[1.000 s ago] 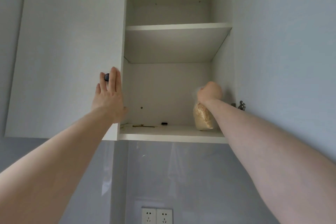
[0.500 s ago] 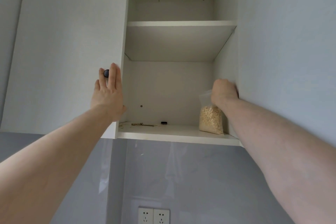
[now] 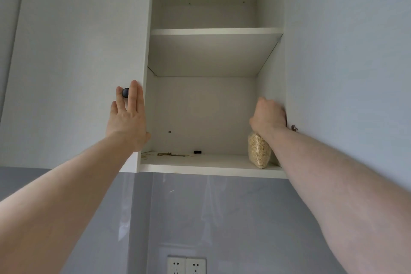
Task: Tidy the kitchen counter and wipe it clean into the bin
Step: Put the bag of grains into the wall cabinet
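Right hand is gripping the bag of oats at 4 o'clock; left hand, fingers extended, is pressing flat against the cabinet door at 9 o'clock.

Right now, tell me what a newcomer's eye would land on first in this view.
Two bare arms reach up into an open wall cupboard. The right hand grips the top of a clear bag of oats standing at the right end of the bottom shelf, against the side wall. The left hand lies flat on the left door by its dark knob; small bits of hardware lie at the shelf's left end.
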A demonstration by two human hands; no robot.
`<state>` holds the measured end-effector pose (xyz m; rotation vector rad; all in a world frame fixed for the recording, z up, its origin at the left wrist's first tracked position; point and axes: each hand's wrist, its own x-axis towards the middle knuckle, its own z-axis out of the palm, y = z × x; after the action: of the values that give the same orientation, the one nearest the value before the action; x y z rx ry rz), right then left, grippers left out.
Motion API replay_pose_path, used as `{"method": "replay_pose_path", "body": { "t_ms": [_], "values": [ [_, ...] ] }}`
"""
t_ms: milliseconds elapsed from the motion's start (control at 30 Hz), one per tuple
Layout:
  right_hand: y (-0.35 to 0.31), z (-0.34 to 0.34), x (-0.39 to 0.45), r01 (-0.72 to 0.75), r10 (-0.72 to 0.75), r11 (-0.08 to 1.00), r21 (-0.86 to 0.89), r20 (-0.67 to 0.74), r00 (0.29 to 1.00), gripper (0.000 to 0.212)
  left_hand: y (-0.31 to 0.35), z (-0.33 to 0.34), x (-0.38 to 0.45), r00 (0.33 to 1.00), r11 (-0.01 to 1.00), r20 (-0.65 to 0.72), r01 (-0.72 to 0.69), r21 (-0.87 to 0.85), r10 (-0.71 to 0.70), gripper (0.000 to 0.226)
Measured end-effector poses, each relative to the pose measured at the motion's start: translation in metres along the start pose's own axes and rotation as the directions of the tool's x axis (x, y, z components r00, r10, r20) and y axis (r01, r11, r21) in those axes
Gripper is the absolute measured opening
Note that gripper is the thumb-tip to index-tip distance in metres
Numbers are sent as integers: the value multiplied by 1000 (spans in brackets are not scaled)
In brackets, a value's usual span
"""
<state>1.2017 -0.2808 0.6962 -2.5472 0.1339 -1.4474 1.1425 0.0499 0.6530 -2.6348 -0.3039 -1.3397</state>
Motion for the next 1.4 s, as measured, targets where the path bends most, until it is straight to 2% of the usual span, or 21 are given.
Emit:
{"method": "replay_pose_path", "body": {
  "t_ms": [100, 167, 233, 333, 467, 600, 700, 800, 900, 967, 1033, 1100, 1167, 1233, 1300, 1400],
  "values": [
    [-1, 1, -2, 14, -14, 1000, 21, -17, 1000, 46, 0, 1, 0, 1000, 1000, 3, 2, -16, -2, 132],
    [-5, 1, -3, 61, -59, 998, 16, -90, 994, 50, 0, 1, 0, 1000, 1000, 1, 2, -25, -2, 131],
    [-13, 2, -7, 145, -133, 988, 59, -181, 974, 42, 0, 1, -1, 1000, 999, 2, 2, -33, -2, 131],
    [-37, 5, -25, 259, -194, 939, 228, -272, 943, 26, -1, 2, -2, 1000, 999, 8, 7, -49, -7, 130],
    [-74, 14, -75, 339, -244, 823, 456, -256, 935, 20, -2, 6, -8, 999, 994, 37, 18, -105, -14, 123],
    [-88, 33, -147, 327, -311, 672, 664, -148, 939, 18, 4, 16, -29, 997, 977, 82, 21, -210, -4, 116],
    [-80, 48, -216, 308, -400, 603, 736, -55, 915, 18, 1, 41, -63, 996, 949, 79, -12, -315, 39, 104],
    [-61, 76, -287, 250, -490, 623, 742, 121, 863, 19, -5, 65, -104, 996, 935, 57, -40, -352, 64, 94],
    [-35, 110, -356, 142, -522, 672, 727, 328, 788, 18, 4, 76, -156, 996, 883, 66, -28, -469, 67, 90],
    [-16, 131, -399, 45, -507, 733, 679, 501, 701, 17, 17, 85, -210, 992, 830, 71, -45, -556, 102, 87],
    [7, 153, -436, -10, -461, 805, 593, 637, 617, 18, 32, 95, -278, 975, 765, 104, -88, -638, 198, 79],
    [31, 176, -477, -56, -406, 856, 514, 735, 543, 18, 44, 108, -353, 919, 721, 247, -55, -690, 306, 67],
    [53, 192, -515, -100, -350, 897, 431, 830, 435, 19, 47, 121, -419, 817, 742, 459, 58, -668, 348, 58],
    [72, 202, -549, -123, -277, 937, 326, 911, 305, 24, 46, 137, -476, 684, 780, 659, 210, -589, 314, 54],
    [85, 210, -578, -150, -197, 962, 228, 961, 195, 37, 41, 149, -518, 553, 800, 791, 336, -498, 260, 50],
    [92, 223, -615, -133, -106, 984, 118, 990, 92, 50, 36, 153, -554, 441, 828, 876, 406, -388, 194, 47]
  ]
}}
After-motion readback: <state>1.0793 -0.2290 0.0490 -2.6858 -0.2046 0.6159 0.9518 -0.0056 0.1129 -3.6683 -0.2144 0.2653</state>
